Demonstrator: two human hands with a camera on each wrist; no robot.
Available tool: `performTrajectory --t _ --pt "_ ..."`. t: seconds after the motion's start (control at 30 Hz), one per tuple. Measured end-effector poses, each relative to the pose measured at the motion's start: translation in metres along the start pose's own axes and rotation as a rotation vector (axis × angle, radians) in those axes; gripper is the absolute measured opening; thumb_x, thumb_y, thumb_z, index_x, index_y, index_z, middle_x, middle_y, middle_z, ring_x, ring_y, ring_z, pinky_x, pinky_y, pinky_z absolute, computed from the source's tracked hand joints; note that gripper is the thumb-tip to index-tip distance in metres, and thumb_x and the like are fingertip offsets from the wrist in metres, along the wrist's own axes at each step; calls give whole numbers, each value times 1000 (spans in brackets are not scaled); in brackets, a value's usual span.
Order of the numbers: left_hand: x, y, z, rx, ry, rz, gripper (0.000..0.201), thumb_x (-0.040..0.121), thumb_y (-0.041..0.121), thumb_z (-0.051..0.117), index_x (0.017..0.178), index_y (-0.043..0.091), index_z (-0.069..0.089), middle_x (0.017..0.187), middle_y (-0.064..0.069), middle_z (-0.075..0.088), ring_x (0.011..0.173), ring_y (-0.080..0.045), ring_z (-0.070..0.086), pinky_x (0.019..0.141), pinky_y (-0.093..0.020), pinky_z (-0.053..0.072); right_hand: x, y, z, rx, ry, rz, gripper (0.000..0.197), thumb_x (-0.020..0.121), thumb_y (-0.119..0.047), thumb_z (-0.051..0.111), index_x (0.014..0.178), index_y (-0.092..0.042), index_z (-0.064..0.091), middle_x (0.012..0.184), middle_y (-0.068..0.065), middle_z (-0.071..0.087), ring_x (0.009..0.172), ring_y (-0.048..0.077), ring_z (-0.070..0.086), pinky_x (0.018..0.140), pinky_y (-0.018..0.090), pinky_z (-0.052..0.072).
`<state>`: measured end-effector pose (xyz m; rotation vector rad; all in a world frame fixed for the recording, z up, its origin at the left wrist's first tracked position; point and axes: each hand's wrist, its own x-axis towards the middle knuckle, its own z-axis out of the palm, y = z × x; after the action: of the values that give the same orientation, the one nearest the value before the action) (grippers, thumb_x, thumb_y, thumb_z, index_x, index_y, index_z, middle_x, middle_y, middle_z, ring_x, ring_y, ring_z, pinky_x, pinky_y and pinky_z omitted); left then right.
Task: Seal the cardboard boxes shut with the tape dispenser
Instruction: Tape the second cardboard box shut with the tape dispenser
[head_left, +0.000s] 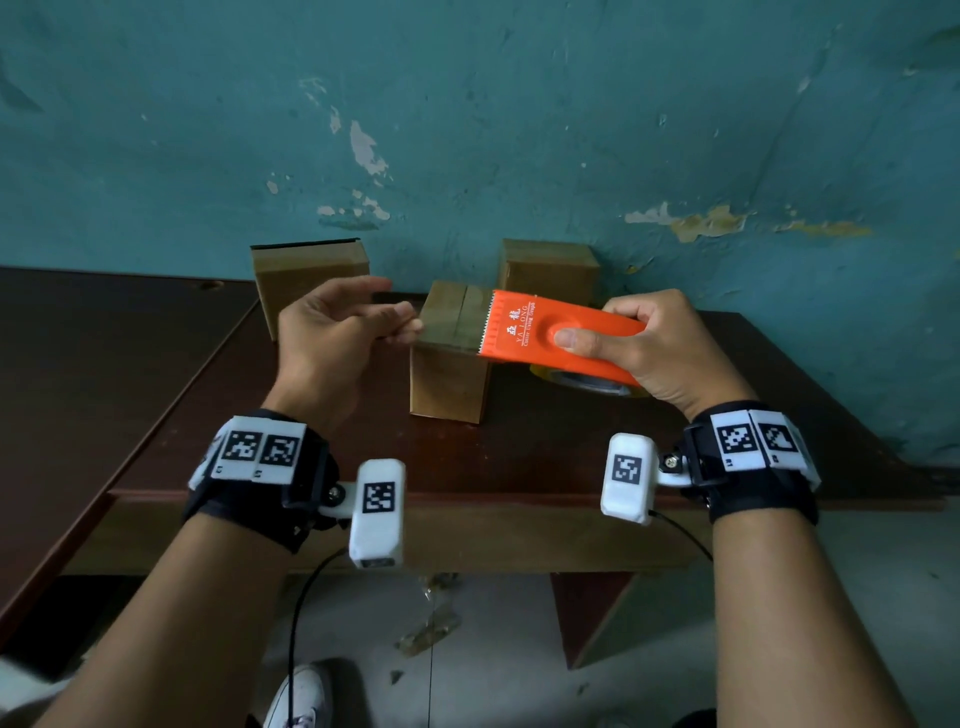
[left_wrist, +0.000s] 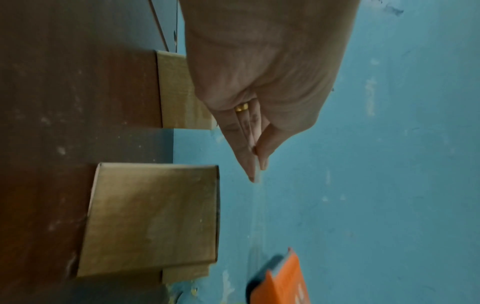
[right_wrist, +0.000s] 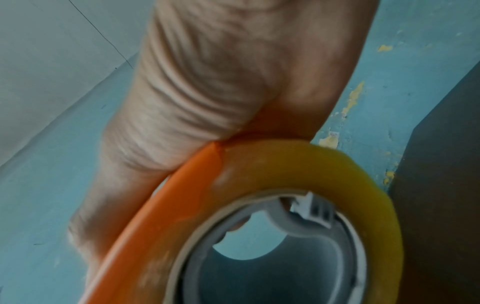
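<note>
Right hand (head_left: 644, 348) grips the orange tape dispenser (head_left: 558, 332) over the middle cardboard box (head_left: 452, 358); left hand (head_left: 332, 332) pinches the clear tape end (left_wrist: 257, 174) just left of it. Two more boxes (head_left: 309, 275) sit far back against the peeling teal wall (head_left: 467, 130), open brown worktop (head_left: 156, 374) on the left.

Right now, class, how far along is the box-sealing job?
Done: nothing clearly sealed; I cannot tell about the two rear boxes. In hand: the right hand grips the orange tape dispenser over the front box, and the left hand pinches the clear tape end. Left: stick, cut, repeat.
</note>
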<state>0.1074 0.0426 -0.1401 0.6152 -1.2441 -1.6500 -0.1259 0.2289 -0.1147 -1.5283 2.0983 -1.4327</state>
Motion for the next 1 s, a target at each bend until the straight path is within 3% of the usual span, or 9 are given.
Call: performTrajectory --t 0.13,0.2,0.33,0.47,0.53,0.63,0.77,0.87,1.0 --pt "2 6 -9 -34 34 -32 45 85 -13 77 125 -1 60 83 -17 79 79 -30 79 71 -32 65 -3 6 -11 -2 -12 13 51 71 -53 91 70 -5 72 59 -1 61 54 10 57 54 18 42" --pt "3 5 -10 -36 55 -53 51 83 -14 78 127 0 57 85 -18 80 83 -33 80 72 -32 64 -3 9 -13 -12 -33 22 50 73 -53 89 71 -6 72 60 1 62 55 11 57 55 20 42" --pt "5 4 -11 -44 100 -78 58 82 -15 79 130 4 53 79 -14 80 84 -34 80 76 -36 67 -4 14 -17 -1 -58 45 62 68 -63 87 69 -3 70 59 2 60 54 12 55 53 17 40" --pt "6 -2 -9 -20 128 -109 60 81 -13 82 127 9 51 74 -11 79 77 -29 80 69 -33 64 -1 21 -20 16 -65 78 64 63 -67 84 70 -5 72 60 5 63 55 13 58 53 16 41" --pt "7 -6 -8 0 148 -126 59 80 -12 83 125 11 51 80 -16 79 77 -29 80 71 -34 65 2 25 -21 17 -74 92 65 63 -68 84 70 -5 72 60 10 64 56 16 59 54 19 42" --pt "11 -10 -7 5 175 -139 59 79 -12 84 122 12 51 97 -20 75 83 -31 80 82 -41 67 6 28 -19 21 -92 118 67 65 -68 83 76 -2 75 71 22 71 60 20 64 62 27 46" --pt "17 -15 -7 3 203 -146 59 77 -12 85 117 14 51 103 -20 74 95 -35 80 90 -48 65 10 29 -17 37 -102 163 61 71 -60 85 84 -1 78 78 21 76 65 27 71 70 34 50" --pt "19 -15 -7 -25 221 -154 61 78 -13 84 124 9 50 103 -21 75 95 -34 80 89 -47 66 11 29 -16 39 -107 191 58 76 -56 87 91 0 80 82 19 79 77 40 76 76 38 54" --pt "20 -14 -7 -51 231 -150 66 79 -12 83 133 5 49 107 -25 75 91 -32 81 78 -36 66 10 25 -14 58 -125 219 58 75 -55 82 91 0 80 82 19 79 73 31 75 77 37 54"
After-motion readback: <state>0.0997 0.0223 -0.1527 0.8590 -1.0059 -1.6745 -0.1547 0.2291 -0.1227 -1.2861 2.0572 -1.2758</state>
